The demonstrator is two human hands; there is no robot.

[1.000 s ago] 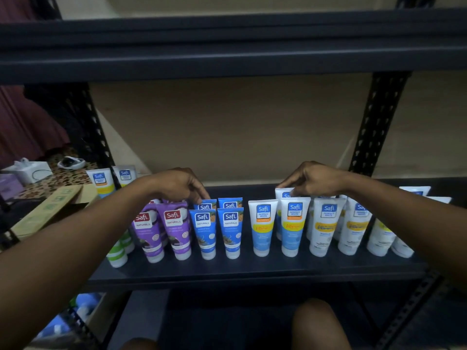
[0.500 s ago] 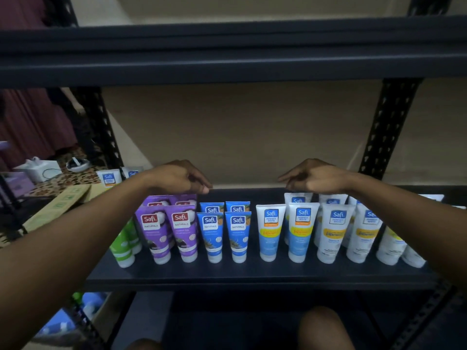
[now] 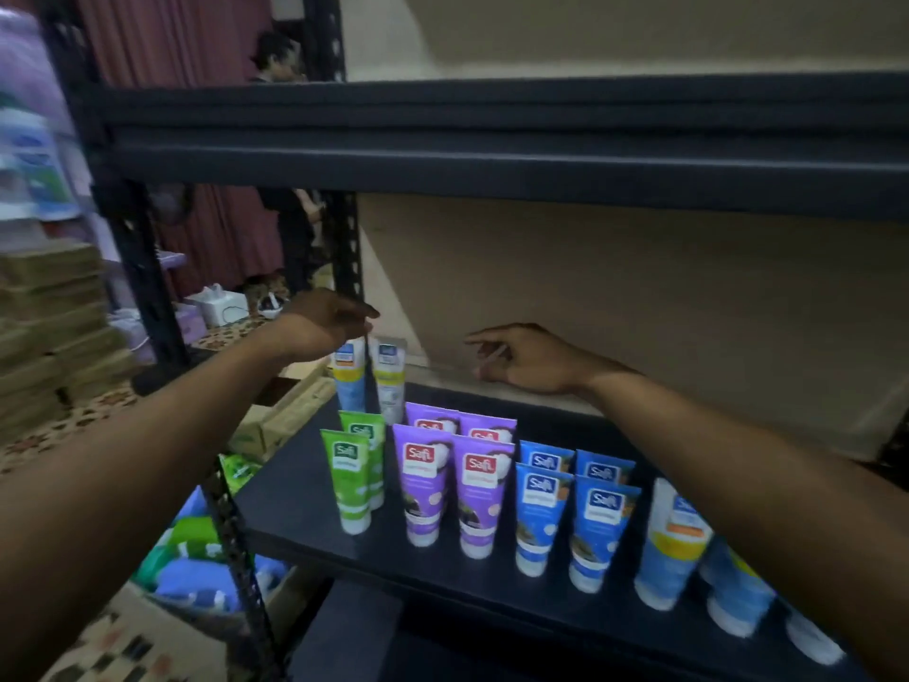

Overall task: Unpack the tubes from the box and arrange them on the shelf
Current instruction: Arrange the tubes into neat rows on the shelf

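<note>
On the shelf (image 3: 295, 509), centre frame: two green tubes (image 3: 347, 479), four purple tubes (image 3: 425, 479), four blue tubes (image 3: 541, 514), and two white tubes (image 3: 388, 381) behind. Left hand (image 3: 319, 322) hovers above these, grip loose and empty; right hand (image 3: 531, 361) is spread and empty.

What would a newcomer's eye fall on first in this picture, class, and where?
Paired on the dark shelf stand green tubes leftmost, then purple tubes, then blue tubes. Behind, the left hand reaches over two pale tubes and the right hand hovers by the wall.
</note>
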